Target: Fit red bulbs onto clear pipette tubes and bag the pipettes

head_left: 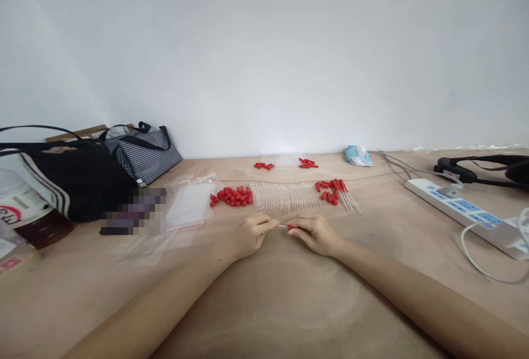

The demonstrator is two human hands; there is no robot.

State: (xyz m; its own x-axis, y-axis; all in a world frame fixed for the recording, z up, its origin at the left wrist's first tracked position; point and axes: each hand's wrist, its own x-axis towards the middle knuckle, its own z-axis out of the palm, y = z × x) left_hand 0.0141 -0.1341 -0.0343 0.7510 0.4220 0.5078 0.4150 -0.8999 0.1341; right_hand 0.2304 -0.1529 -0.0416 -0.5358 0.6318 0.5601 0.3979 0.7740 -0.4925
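Observation:
My left hand [255,233] pinches a thin clear dropper tube [281,226], which points to the right. Opposite it, my right hand [318,236] has its fingers closed around a red rubber bulb [290,228] at the tube's right end. Whether the bulb is fully seated is hidden by the fingers. Beyond my hands lies a wide row of clear tubes [270,197]. A pile of loose red bulbs [235,196] is left of that row. On its right are more red bulbs [329,197] and several droppers with bulbs fitted [349,199].
Near the wall lie more tubes [286,162] between small red groups [308,163]. Clear plastic bags [190,202], dark bags [82,177] and a bottle [41,226] stand left. A blue-white packet [358,155], power strip [467,213], cables and black headset [457,169] are right.

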